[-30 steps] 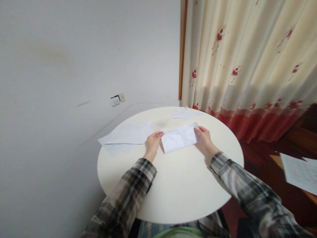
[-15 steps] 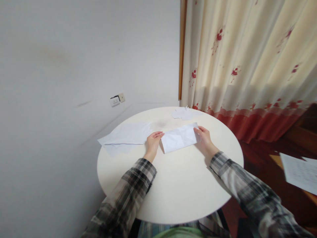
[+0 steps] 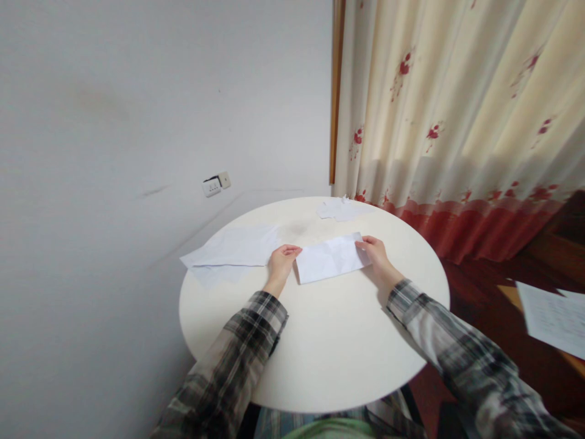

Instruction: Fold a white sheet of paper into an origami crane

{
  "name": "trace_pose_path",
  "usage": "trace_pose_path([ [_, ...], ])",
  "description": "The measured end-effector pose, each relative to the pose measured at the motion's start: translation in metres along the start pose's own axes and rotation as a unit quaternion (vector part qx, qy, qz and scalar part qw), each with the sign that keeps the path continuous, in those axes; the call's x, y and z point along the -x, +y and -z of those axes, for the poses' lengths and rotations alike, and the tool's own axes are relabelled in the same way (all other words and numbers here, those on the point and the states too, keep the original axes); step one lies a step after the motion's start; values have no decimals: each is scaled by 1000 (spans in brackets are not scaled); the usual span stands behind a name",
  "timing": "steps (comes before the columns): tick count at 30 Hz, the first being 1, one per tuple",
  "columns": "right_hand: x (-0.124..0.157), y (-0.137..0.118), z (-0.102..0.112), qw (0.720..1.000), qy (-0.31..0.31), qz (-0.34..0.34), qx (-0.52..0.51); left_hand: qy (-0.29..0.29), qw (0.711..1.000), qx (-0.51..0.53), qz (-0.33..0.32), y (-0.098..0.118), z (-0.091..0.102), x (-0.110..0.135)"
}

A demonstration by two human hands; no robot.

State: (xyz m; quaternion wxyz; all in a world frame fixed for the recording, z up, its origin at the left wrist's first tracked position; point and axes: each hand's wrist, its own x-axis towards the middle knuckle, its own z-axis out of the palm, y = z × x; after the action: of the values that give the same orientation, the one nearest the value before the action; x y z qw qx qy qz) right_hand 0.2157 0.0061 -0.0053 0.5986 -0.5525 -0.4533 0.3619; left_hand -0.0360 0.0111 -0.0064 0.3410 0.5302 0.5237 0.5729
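A folded sheet of white paper [image 3: 329,261] is held between my two hands, over the middle of the round white table [image 3: 338,347]. My left hand [image 3: 281,265] pinches its upper left corner between thumb and fingers. At the other end, my right hand [image 3: 375,251] grips the upper right corner. The paper looks slightly creased and tilts a little, its right end farther from me. Whether its lower edge touches the table I cannot tell.
White sheets [image 3: 233,247] lie on the table's left side, reaching past its edge. Torn or cut paper pieces [image 3: 340,209] rest at the far edge. The wall with a socket [image 3: 212,187] stands left; a flowered curtain [image 3: 439,122] hangs behind. Printed papers [image 3: 551,317] lie at right.
The folded paper's far right corner has come slightly lower and nearer to me, and the sheet looks flatter. Both hands have shifted only a little and keep their hold.
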Motion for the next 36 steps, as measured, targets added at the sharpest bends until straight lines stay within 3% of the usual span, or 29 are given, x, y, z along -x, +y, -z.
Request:
trace_pose_path([
  [3, -2, 1, 1, 985, -5, 30, 169, -45, 988, -141, -44, -3, 3, -2],
  [7, -2, -1, 2, 931, -21, 45, 363, -97, 943, -296, -120, -2, 3, 0],
  [13, 2, -7, -1, 888, -46, 16, 457, -120, 859, -447, -218, 3, 0, 5],
  [16, 3, -8, -2, 886, -47, 7, 461, -130, 837, -455, -274, 1, -4, 5],
  [20, 4, -7, -1, 887, -45, 9, 460, -230, 812, -396, -363, 1, -9, 3],
  [23, 5, -7, -1, 886, -44, 24, 460, -289, 798, -393, -355, 5, -9, 3],
  [32, 1, -1, 1, 882, -44, 22, 469, -312, 814, -375, -317, 9, 1, 17],
  [36, 0, -1, 4, 884, -51, 20, 465, -347, 795, -378, -324, 10, 2, 19],
])
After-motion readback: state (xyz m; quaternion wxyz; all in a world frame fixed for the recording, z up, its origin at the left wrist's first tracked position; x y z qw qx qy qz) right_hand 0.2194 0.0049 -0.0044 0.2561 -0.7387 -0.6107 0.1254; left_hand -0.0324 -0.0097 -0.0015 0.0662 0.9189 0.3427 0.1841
